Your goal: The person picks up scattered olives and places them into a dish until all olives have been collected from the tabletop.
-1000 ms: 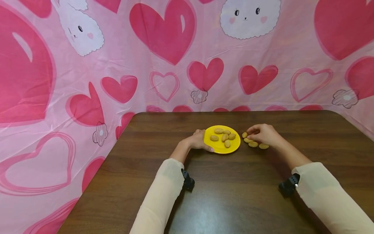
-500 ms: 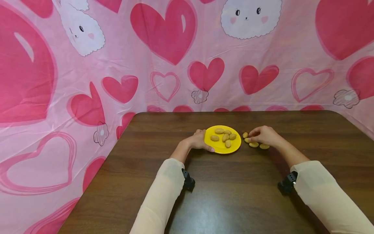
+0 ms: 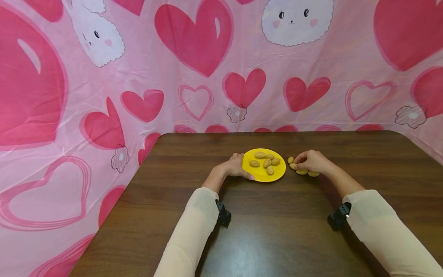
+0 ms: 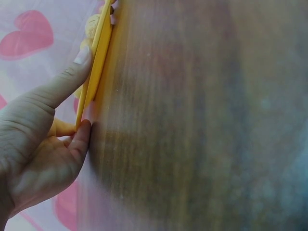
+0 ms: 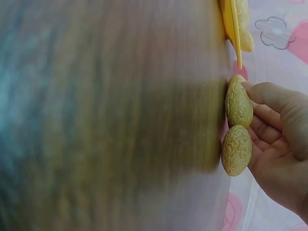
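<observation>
A yellow plate (image 3: 247,169) sits toward the far side of the table, bearing several wrinkled, tan oval nuts (image 3: 254,164). My left hand (image 3: 234,166) grips its left rim, the thumb over the top and fingers at the underside, as the left wrist view shows. To the right of the plate, several more such nuts lie close together on the tabletop. Among them my right hand (image 3: 312,161) pinches one nut (image 3: 292,166) by thumb and fingertips. Two nuts (image 5: 236,150) stand in front of that hand in the right wrist view, partly hiding its fingertips.
The brown wooden table (image 3: 263,223) reaches back to a pink cloth (image 3: 204,100) printed with hearts, hanging behind and at the left. One loose nut (image 3: 290,159) lies between the plate and the right hand. A black wrist camera (image 3: 337,217) sits beneath the right sleeve.
The right hand has lowered slightly, toward the near nuts, its fingertips now at the nut in the row. Left hand and plate stay in place.
</observation>
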`<state>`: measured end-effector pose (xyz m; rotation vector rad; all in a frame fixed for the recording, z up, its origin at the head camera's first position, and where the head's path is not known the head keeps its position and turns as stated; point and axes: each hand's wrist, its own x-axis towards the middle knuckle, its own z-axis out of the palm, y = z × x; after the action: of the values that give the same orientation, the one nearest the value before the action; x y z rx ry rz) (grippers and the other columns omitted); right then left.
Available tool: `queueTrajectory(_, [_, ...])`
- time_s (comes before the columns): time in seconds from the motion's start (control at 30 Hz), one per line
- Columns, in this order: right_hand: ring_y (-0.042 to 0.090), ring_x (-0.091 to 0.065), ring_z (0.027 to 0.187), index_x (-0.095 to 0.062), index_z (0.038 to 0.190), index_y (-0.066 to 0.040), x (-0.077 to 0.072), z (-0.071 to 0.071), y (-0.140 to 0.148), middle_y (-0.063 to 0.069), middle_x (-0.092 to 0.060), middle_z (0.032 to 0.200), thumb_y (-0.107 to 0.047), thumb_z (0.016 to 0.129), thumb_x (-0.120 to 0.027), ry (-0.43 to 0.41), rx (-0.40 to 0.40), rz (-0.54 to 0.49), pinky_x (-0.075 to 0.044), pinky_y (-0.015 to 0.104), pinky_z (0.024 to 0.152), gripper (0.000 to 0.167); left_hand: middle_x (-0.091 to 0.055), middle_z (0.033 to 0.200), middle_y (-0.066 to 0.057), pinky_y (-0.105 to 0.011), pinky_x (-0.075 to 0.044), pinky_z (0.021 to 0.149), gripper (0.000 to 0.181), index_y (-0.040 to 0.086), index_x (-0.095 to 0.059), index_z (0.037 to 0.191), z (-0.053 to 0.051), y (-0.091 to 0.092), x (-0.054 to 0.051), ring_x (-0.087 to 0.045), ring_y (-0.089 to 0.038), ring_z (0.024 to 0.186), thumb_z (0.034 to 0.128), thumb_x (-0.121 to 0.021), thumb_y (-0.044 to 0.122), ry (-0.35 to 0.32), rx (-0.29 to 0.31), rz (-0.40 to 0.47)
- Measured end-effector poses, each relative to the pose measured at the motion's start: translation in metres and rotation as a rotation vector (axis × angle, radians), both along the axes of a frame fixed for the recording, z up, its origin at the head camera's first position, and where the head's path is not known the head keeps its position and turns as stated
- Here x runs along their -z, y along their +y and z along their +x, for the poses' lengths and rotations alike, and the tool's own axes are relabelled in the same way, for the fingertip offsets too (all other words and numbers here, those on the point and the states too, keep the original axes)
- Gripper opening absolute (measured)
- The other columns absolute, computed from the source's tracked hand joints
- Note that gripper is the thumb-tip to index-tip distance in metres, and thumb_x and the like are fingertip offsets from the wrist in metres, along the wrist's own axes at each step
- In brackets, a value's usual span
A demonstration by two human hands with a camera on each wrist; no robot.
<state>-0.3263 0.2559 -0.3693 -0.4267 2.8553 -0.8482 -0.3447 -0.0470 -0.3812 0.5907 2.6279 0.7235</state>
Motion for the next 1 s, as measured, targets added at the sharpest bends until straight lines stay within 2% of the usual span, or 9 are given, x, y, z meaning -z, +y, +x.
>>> queueTrajectory(0.37, [0.022, -0.051, 0.076, -0.068, 0.09, -0.002, -0.0002, 0.0014, -0.0046, 0.007, -0.065, 0.085, -0.015, 0.081, -0.07, 0.025, -0.007, 0.0, -0.042, 0.031, 0.069, 0.016, -0.034, 0.134, -0.012, -0.034, -0.029, 0.102, 0.102, 0.004, -0.023, 0.144, -0.0005, -0.0002, 0.0003, -0.031, -0.022, 0.118, 0.0689, -0.078, 0.046, 0.008, 0.009, 0.007])
queueTrajectory(0.53, [0.021, -0.051, 0.074, -0.067, 0.09, -0.002, -0.0002, 0.0017, -0.0049, 0.005, -0.065, 0.081, -0.016, 0.081, -0.07, 0.06, 0.0, 0.002, -0.041, 0.03, 0.066, 0.017, -0.035, 0.133, -0.011, -0.034, -0.029, 0.101, 0.101, 0.004, -0.024, 0.144, -0.0012, -0.0008, 0.001, -0.031, -0.021, 0.117, 0.0686, -0.078, 0.046, 0.006, 0.015, 0.013])
queueTrajectory(1.0, [0.021, -0.053, 0.076, -0.067, 0.096, -0.002, -0.0028, 0.0025, -0.0098, 0.007, -0.065, 0.088, -0.023, 0.084, -0.069, 0.111, 0.049, -0.045, -0.042, 0.032, 0.069, 0.024, -0.037, 0.133, -0.009, -0.035, -0.03, 0.1, 0.1, 0.006, -0.026, 0.144, -0.0014, -0.0006, 0.0006, -0.031, -0.021, 0.116, 0.068, -0.078, 0.047, 0.011, 0.02, 0.007])
